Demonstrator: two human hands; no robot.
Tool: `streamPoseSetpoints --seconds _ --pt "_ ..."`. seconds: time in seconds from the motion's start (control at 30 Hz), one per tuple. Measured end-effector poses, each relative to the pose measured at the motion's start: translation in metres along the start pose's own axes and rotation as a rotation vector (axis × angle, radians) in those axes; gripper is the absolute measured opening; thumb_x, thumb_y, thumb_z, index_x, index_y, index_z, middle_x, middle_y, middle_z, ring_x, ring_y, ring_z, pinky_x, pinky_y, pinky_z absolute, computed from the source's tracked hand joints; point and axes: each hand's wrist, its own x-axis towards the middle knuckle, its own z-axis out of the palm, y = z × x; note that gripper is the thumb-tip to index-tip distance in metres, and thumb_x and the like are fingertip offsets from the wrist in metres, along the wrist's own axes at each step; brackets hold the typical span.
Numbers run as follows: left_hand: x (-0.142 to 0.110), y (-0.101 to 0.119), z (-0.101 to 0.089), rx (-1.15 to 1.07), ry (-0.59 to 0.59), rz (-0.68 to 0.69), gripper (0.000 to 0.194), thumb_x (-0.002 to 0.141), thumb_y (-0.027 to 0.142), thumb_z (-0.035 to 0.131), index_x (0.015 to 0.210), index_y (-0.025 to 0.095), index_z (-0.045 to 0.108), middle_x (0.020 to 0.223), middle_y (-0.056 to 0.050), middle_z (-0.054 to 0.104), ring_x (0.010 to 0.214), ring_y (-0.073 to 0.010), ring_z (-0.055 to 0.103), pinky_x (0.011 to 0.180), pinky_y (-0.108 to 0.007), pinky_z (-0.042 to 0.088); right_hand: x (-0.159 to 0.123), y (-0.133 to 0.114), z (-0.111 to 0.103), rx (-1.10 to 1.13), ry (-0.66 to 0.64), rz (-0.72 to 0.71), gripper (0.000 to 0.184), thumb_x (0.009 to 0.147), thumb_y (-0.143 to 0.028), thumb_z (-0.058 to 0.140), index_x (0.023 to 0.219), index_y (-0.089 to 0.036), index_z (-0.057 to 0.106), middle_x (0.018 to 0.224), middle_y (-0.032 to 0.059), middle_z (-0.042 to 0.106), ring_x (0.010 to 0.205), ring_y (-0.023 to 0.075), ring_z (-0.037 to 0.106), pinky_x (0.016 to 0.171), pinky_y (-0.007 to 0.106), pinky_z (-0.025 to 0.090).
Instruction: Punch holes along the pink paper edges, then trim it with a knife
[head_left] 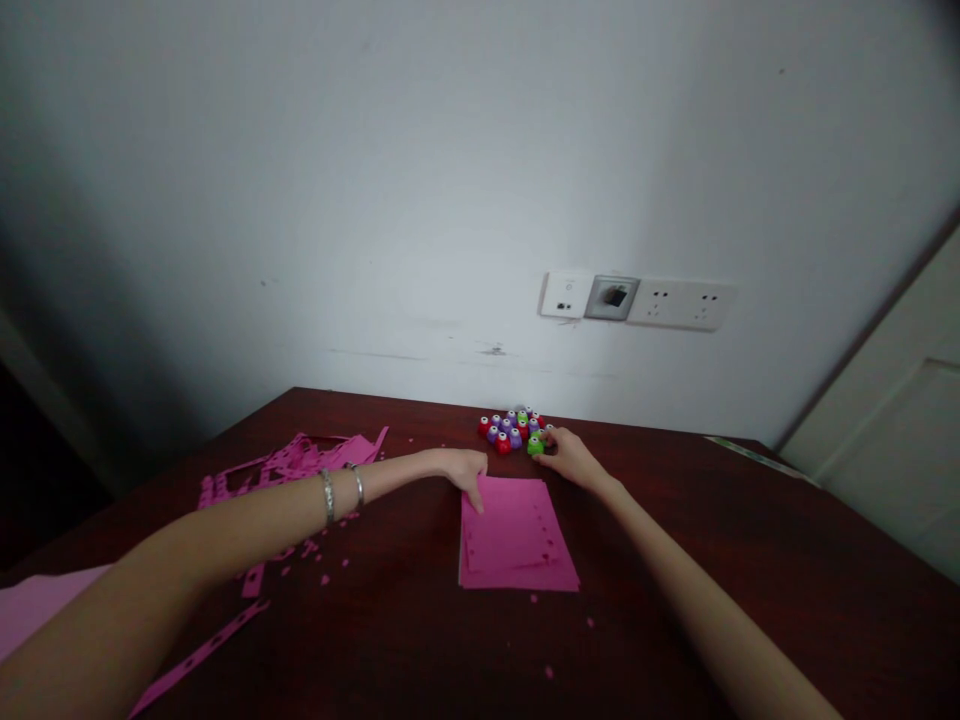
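Observation:
A stack of pink paper (pixel 510 525) lies on the dark red-brown table in front of me, with small punched holes along its right and lower parts. My left hand (pixel 466 473) is closed at the stack's upper left corner, thumb on top and fingers at the far edge. Beyond the paper, my right hand (pixel 568 457) has its thumb and fingers around a green craft punch (pixel 535 446). This punch is at the right front of a cluster of small red, purple and green craft punches (pixel 514 432).
Pink paper strips and scraps (pixel 300 458) are heaped on the left, with tiny punched bits around them. A long punched strip (pixel 202 655) and a larger pink sheet (pixel 45 600) lie nearer me. Wall sockets (pixel 679 304) are behind the table; a printed strip (pixel 761 459) lies far right.

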Motion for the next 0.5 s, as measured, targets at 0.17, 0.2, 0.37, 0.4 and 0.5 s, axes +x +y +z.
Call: streamPoseSetpoints --seconds 0.17,0.2,0.37,0.4,0.5 --pt "-0.005 -0.013 -0.001 -0.184 0.003 0.055 0.031 0.049 0.036 0.075 0.067 0.014 0.063 0.061 0.003 0.057 0.058 -0.0117 0.049 0.051 -0.021 0.034 -0.022 -0.03 -0.013 0.112 -0.122 -0.067 0.026 0.073 -0.033 0.058 0.092 -0.016 0.064 0.092 0.0074 0.062 0.083 0.0192 0.055 0.078 0.032 0.042" --pt "-0.008 -0.014 -0.002 -0.244 0.02 0.078 0.029 0.05 0.035 0.074 0.066 0.014 0.063 0.06 0.003 0.057 0.058 -0.0113 0.049 0.051 -0.021 0.034 -0.026 -0.037 -0.016 0.144 -0.17 -0.081 0.03 0.073 -0.036 0.059 0.094 -0.017 0.065 0.093 0.0073 0.063 0.082 0.019 0.056 0.076 0.032 0.043" --pt "-0.03 -0.016 -0.013 -0.51 0.103 0.08 0.023 0.054 0.028 0.073 0.07 0.014 0.064 0.064 0.001 0.06 0.06 -0.011 0.052 0.055 -0.022 0.038 -0.029 -0.067 -0.026 0.301 -0.312 -0.109 0.039 0.069 -0.046 0.063 0.094 -0.015 0.066 0.085 0.0055 0.065 0.071 0.0164 0.057 0.063 0.027 0.044" --pt "-0.036 -0.018 -0.018 -0.528 0.119 0.09 0.023 0.055 0.028 0.073 0.071 0.014 0.065 0.066 0.0 0.061 0.061 -0.0111 0.053 0.056 -0.022 0.039 -0.027 -0.073 -0.027 0.325 -0.318 -0.111 0.037 0.07 -0.047 0.062 0.087 -0.014 0.066 0.078 0.0044 0.064 0.066 0.015 0.055 0.059 0.026 0.042" --pt "-0.063 -0.027 -0.039 -0.567 0.181 0.146 0.024 0.055 0.028 0.075 0.073 0.014 0.066 0.07 -0.001 0.064 0.064 -0.0119 0.056 0.064 -0.024 0.043 -0.017 -0.097 -0.025 0.376 -0.305 -0.131 0.037 0.077 -0.048 0.053 0.072 -0.013 0.064 0.06 0.0004 0.055 0.053 0.0107 0.046 0.049 0.023 0.035"
